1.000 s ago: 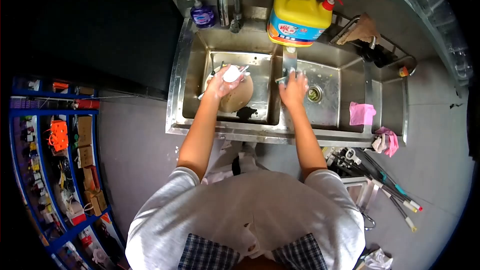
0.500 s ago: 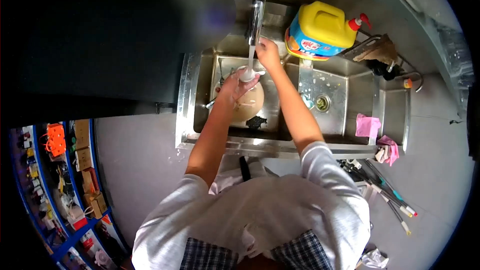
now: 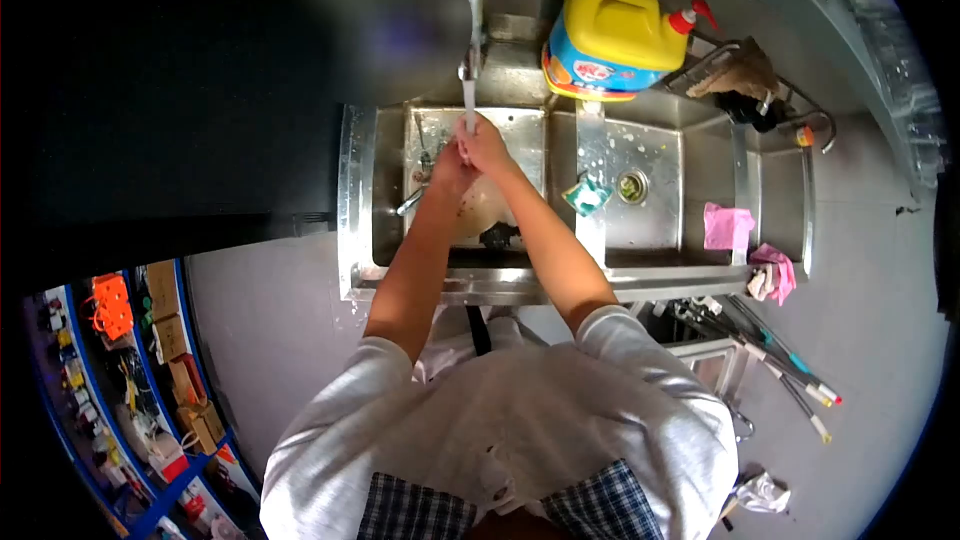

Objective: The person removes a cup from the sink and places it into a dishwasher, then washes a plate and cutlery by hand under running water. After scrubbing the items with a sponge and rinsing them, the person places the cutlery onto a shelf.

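Observation:
Water runs from the faucet (image 3: 472,50) onto my two hands, which meet over the left sink basin (image 3: 525,145). My left hand (image 3: 452,168) is curled beneath the stream, against my right hand (image 3: 484,145), whose fingers are bent over it. Whatever lies between them is hidden. Under my wrists, a round pale thing (image 3: 485,210) rests in the basin, with a dark clump (image 3: 498,235) at its lower edge. A green and white packet (image 3: 587,195) lies on the divider right of my right forearm.
A yellow and blue pump jug (image 3: 615,45) stands behind the basins. The right basin (image 3: 655,230) has a drain (image 3: 632,186). Pink cloths (image 3: 728,227) hang at the right; poles (image 3: 780,355) lie on the floor. Shelves (image 3: 130,360) stand at the lower left.
My right hand has come down from the faucet to my left hand. The small white thing in my left hand is now hidden. The view has shifted, and the green packet shows fully.

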The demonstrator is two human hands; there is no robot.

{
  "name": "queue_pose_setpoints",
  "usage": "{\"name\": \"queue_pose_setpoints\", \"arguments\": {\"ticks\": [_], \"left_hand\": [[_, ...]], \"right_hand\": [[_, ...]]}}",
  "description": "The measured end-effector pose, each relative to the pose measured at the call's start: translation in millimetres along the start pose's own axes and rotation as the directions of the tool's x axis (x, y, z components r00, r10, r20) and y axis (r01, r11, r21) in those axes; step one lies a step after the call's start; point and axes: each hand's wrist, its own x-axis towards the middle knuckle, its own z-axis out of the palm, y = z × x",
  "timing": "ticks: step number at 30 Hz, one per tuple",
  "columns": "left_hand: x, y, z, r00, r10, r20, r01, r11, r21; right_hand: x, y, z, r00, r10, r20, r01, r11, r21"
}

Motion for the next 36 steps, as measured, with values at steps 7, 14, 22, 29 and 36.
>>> {"name": "queue_pose_setpoints", "arguments": {"ticks": [7, 14, 22, 29, 36], "left_hand": [[-25, -10, 103, 0.883, 0.103, -0.459, 0.080, 0.929, 0.362], [-17, 1, 100, 0.903, 0.016, -0.429, 0.110, 0.957, 0.269], [-22, 4, 90, 0.974, -0.176, -0.143, 0.166, 0.983, -0.082], [-31, 12, 93, 0.758, -0.445, 0.476, 0.576, 0.799, -0.170], [-47, 25, 123, 0.923, -0.256, -0.287, 0.357, 0.848, 0.392]], "right_hand": [[-28, -9, -40, 0.942, -0.304, -0.144, 0.303, 0.952, -0.028], [-43, -5, -67, 0.848, -0.363, -0.387, 0.150, 0.864, -0.481], [-55, 11, -91, 0.992, -0.067, -0.111, 0.045, 0.982, -0.183], [-8, -23, -69, 0.956, 0.033, 0.291, -0.119, 0.952, 0.282], [12, 4, -38, 0.958, 0.256, -0.126, -0.216, 0.938, 0.270]]}}
